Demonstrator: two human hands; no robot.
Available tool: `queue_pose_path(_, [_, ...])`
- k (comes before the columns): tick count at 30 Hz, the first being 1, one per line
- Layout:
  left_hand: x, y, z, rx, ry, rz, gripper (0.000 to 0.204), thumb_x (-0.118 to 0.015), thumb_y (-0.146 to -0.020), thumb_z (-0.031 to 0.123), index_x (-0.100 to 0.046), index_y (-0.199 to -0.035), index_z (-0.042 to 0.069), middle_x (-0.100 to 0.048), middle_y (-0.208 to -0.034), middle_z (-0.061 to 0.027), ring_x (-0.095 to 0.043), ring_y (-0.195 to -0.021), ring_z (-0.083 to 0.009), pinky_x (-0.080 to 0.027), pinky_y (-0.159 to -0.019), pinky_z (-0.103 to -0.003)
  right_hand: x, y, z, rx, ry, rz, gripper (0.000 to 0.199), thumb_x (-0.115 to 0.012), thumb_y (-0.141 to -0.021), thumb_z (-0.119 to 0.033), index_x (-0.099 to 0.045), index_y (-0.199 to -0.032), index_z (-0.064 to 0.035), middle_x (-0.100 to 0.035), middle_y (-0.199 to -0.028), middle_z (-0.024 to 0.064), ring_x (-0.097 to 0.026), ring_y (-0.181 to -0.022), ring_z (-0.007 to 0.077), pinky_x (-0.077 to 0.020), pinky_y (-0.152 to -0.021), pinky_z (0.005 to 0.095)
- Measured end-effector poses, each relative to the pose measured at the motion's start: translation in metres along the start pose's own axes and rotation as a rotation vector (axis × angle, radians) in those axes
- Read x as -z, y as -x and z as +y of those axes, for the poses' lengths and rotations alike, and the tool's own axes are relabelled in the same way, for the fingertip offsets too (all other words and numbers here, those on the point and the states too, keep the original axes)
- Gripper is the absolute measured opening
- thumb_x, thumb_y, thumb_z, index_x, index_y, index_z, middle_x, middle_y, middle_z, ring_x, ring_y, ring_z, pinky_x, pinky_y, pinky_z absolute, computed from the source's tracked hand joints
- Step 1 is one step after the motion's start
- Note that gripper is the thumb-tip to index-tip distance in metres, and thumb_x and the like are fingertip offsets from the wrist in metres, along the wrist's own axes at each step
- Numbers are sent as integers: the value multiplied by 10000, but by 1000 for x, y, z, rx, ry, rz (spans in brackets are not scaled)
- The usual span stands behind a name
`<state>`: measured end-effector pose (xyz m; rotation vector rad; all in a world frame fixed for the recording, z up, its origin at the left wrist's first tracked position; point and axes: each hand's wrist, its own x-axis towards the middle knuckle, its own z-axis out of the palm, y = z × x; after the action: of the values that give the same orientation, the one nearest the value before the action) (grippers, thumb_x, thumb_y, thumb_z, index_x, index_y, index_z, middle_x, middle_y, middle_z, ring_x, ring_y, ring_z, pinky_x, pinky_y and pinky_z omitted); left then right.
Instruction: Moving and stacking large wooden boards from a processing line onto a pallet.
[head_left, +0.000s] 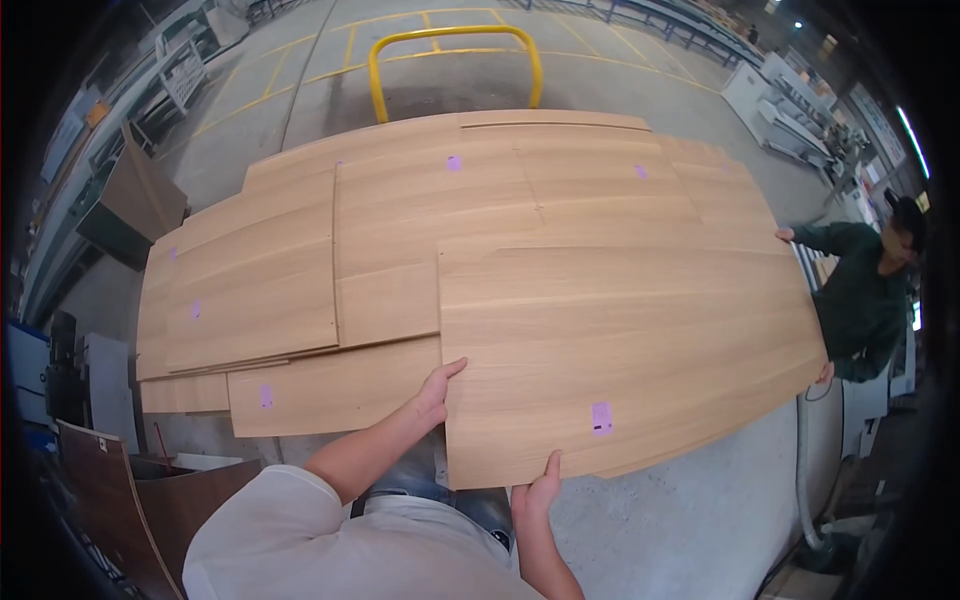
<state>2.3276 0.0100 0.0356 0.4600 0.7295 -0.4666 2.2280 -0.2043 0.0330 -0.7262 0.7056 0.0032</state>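
Head view, wide fisheye, looking down over a stack of light wood-grain panels.

Top panel [620, 340]: large, rectangular, lying flat on the stack of panels [330, 270], overhanging toward the near edge and the right. Small purple label [601, 418] near its front edge; similar purple labels on several lower panels.

Left hand [435, 392]: fingers curled over the left edge of the top panel near its front corner, thumb on the upper face. Grip at the edge, likely for steering and steadying the sheet sideways.

Right hand [541, 490]: hooked on the front edge from below, thumb up against the edge face, fingers hidden under the sheet. Placement under the overhang, likely for bearing the weight at this end.

Co-worker's hand [785, 235]: at the far right corner of the same panel; a second hand [825, 374] at the right edge lower down. Support at both ends, as suited to a sheet too wide for one person.

Surroundings: yellow tubular rail [455, 50] beyond the stack, concrete floor with yellow lines, dark brown boards [140, 500] at lower left, machinery along the right side.
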Motion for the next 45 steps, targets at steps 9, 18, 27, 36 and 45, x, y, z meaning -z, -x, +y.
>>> queue_pose_path(9, [18, -53, 123, -1, 0, 0, 517, -556, -863, 352, -481, -1235, 0, -525, -1240, -187, -499, -1139, -326, -377, -987, -447, -112, -45, 50, -73, -116, 9, 457, -452, -960, -265, -341, -1325, -12, -465, -1293, 131, -483, -1164, 264, -408, -987, 412])
queue_pose_path(18, [32, -96, 219, 23, -7, 30, 510, -555, -864, 365, -495, -1220, 4, -533, -1234, -186, -500, -1138, -335, -385, -983, -453, -191, -91, 96, -46, -12, 47, 454, -444, -962, -305, -379, -1312, -24, -475, -1291, 114, -457, -1192, 259, -369, -1017, 402])
queue_pose_path(27, [39, -120, 250, 2, 13, 22, 471, -535, -880, 354, -503, -1214, 24, -541, -1233, -159, -498, -1144, -326, -378, -998, -451, -229, -125, 105, -60, -68, 107, 455, -540, -922, -191, -376, -1314, -27, -487, -1264, 106, -491, -1147, 255, -423, -969, 395])
queue_pose_path(36, [43, -123, 263, -65, 33, -70, 513, -524, -883, 403, -493, -1236, 32, -536, -1248, -154, -501, -1150, -309, -380, -1001, -435, -255, -142, 98, 30, 43, 107, 448, -553, -900, -111, -381, -1305, -28, -496, -1248, 104, -501, -1129, 239, -435, -942, 374])
queue_pose_path(45, [84, -88, 275, -360, -427, 341, 529, -609, -851, 398, -515, -1194, 5, -578, -1136, -147, -569, -1001, -262, -460, -834, -387, -254, -153, 122, -121, 44, 9, 428, -450, -949, -265, -404, -1298, -23, -483, -1281, 115, -468, -1176, 280, -386, -1002, 429])
